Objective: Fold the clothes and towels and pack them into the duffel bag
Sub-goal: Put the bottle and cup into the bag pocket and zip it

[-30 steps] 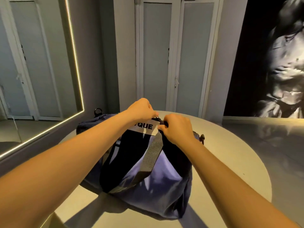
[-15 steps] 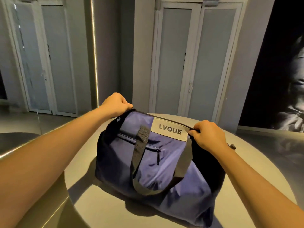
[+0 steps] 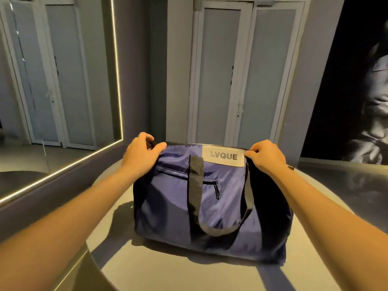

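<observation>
The duffel bag (image 3: pixel 210 206) is now standing squarer on the tabletop (image 3: pixel 168 269) than a second ago, with the hands sitting wider apart. The left hand (image 3: pixel 142 152) is gripping its top left end. The right hand (image 3: pixel 266 156) is pinching the top edge beside the label (image 3: pixel 223 156). An uneven tug could be tipping the bag or dragging it edgeward. Its top opening and contents are lying out of sight, and exactly what the right hand is pinching is hard to make out.

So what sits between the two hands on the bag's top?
Head view: the top edge of the duffel bag, with its white LVQUE label nearer the right hand.
</observation>
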Motion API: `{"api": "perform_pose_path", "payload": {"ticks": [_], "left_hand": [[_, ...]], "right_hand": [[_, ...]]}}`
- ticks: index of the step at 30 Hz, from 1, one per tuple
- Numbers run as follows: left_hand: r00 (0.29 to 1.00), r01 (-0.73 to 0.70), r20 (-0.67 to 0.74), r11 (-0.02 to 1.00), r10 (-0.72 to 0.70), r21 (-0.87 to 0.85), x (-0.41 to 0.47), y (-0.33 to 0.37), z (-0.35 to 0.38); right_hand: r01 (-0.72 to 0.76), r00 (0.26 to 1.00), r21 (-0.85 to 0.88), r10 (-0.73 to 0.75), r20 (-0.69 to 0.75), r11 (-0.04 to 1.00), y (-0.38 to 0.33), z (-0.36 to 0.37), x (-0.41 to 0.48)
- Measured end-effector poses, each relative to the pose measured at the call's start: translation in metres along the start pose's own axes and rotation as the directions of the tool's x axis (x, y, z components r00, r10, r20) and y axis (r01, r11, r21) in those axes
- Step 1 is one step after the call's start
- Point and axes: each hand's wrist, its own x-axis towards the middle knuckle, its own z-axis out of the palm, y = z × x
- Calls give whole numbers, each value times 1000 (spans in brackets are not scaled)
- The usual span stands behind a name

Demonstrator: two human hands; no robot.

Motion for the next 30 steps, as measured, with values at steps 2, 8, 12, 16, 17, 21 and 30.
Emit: {"api": "perform_pose_path", "payload": {"ticks": [2, 8, 12, 16, 17, 21, 30], "left_hand": [[994, -68, 85, 994, 75, -87, -32, -7, 10], [958, -262, 113, 964, 265, -36, -76, -42, 42], [956, -291, -19, 957, 291, 4, -74, -46, 57], [967, -248, -54, 969, 248, 16, -63, -44, 75], [970, -238, -51, 971, 238, 11, -60, -43, 81], [978, -205, -28, 979, 205, 9, -44, -42, 105], [969, -242, -25, 963, 247, 120, 16, -54, 169]], "right_hand": [[-27, 997, -4, 27, -75, 1000, 7, 5, 0], [49, 967, -152, -85, -242, 987, 28, 19, -80], [-83, 978, -91, 64, -200, 992, 56, 41, -161], [-123, 985, 72, 131, -116, 990, 74, 69, -163], [-120, 985, 88, 129, -111, 989, 78, 74, -156], [-138, 988, 91, 144, -62, 986, 101, 91, -119], [-51, 995, 132, 61, -74, 990, 143, 131, -11]]}}
